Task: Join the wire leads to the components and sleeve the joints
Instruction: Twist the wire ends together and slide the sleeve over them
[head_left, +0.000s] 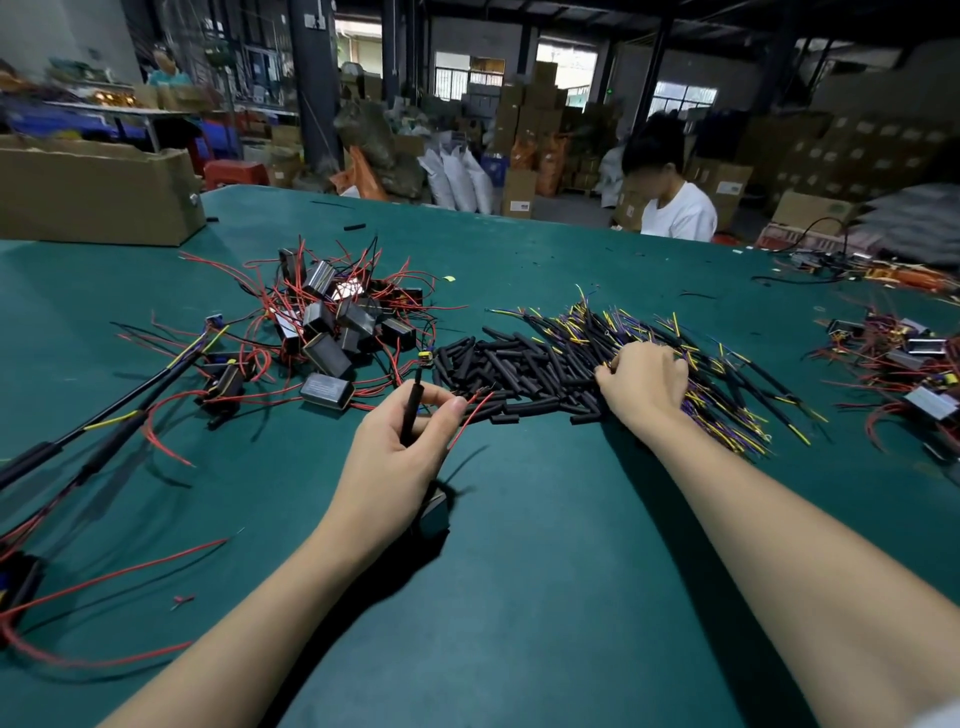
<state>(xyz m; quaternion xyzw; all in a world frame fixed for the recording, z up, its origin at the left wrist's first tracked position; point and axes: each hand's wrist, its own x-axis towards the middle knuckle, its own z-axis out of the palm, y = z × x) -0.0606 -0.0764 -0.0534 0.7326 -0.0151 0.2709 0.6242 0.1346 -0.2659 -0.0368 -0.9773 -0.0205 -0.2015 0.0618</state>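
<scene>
- Green matting covers the worktop (519, 571), with a warehouse of stacked cartons behind it and another person sitting at the far edge.
- Left hand (400, 447) pinches a thin black sleeve (412, 410) between thumb and fingers, with a red wire (470, 413) running out past the fingertips. A dark block shows just under the wrist, too hidden to name.
- Right hand (644, 382) rests with curled fingers on the pile of leads (727, 395), thin black stems with yellow and purple ends. Whether it has already pinched one, I cannot tell.
- Between the hands lies a heap of short black tubes (519, 371), touching the leads on its right side.
- Small black boxes (332, 322) with red tails lie tangled to the left, well apart from the leads.
- Handling, as I judge it: everything here is light. The tubes look soft and smooth, so they likely roll and slip; a pinch at mid-length should hold one.
- Leads seem springy and snag on their neighbours, so draw one out by the black stem rather than the bare tip, which probably bends easily.
- Red wires are limp; hold close to the end to steer it into a sleeve.
</scene>
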